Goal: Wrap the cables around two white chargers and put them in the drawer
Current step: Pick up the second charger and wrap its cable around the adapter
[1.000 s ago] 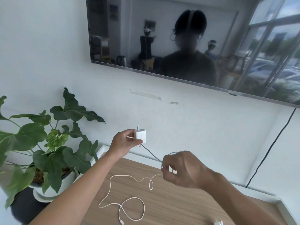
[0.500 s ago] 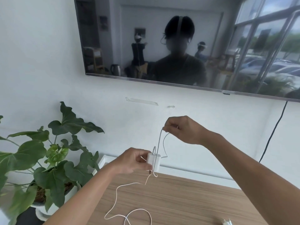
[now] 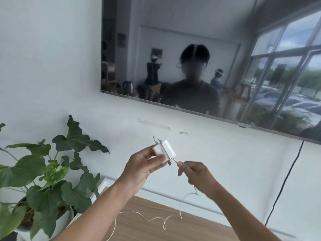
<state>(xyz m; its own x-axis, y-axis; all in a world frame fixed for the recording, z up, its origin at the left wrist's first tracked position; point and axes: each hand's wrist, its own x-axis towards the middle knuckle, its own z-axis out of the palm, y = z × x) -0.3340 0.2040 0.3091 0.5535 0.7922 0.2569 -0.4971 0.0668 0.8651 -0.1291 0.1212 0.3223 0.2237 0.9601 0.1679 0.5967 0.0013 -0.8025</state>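
My left hand (image 3: 141, 168) holds a white charger (image 3: 164, 150) up in front of the wall, with a turn of its thin white cable lying across the block. My right hand (image 3: 194, 174) pinches that cable (image 3: 156, 218) just to the right of the charger. The rest of the cable hangs from my right hand and trails in loose curls over the wooden top (image 3: 156, 228) below. Neither a second charger nor a drawer is in view.
A leafy potted plant (image 3: 52, 180) stands at the left edge of the wooden top. A dark wall-mounted screen (image 3: 208, 58) hangs above, and a black cord (image 3: 284, 181) runs down the wall at the right.
My right hand has come down from above the charger to its right side, carrying the cable around the block. My left hand has lifted and turned the charger.
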